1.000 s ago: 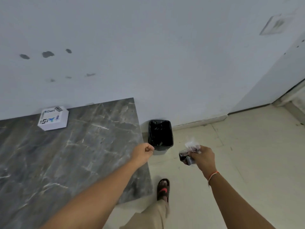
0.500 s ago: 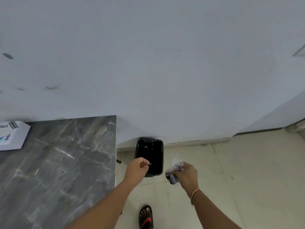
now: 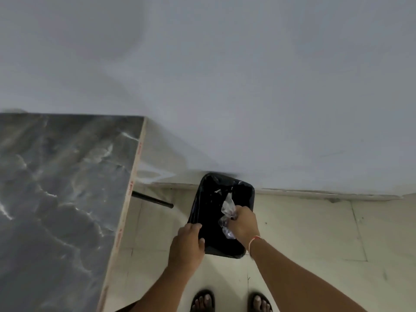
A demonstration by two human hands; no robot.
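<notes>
- Your right hand [image 3: 245, 222] is over the bin's opening, on its right side, fingers curled tight round a plastic wrapper [image 3: 227, 209].
- The wrapper is clear and crumpled. One end sticks up out of the far side of your fist and another hangs out at the near-left. It is above the bin's mouth and held off the liner.
- Orange thread band [image 3: 254, 240] sits on your right wrist.
- Your left hand [image 3: 186, 245] is at the bin's near-left corner. The fingers curl over the rim from the outer side with the thumb on the inner side, so it looks to be gripping the rim there.
- The bin [image 3: 203, 194] is black and rectangular with a black liner. It stands on the floor against the far wall, just right of the table.
- The inside of the bin is dark, so I cannot tell what is in it beyond some shiny creases.
- The table [image 3: 58, 199] has a grey marble-look top and fills the left of the view. Its right edge shows a pale band.
- A black table leg [image 3: 153, 200] shows under that edge, near the bin but apart from it.
- Two sandalled feet [image 3: 202, 301] stand at the near edge on the pale tiled floor [image 3: 315, 233].
</notes>
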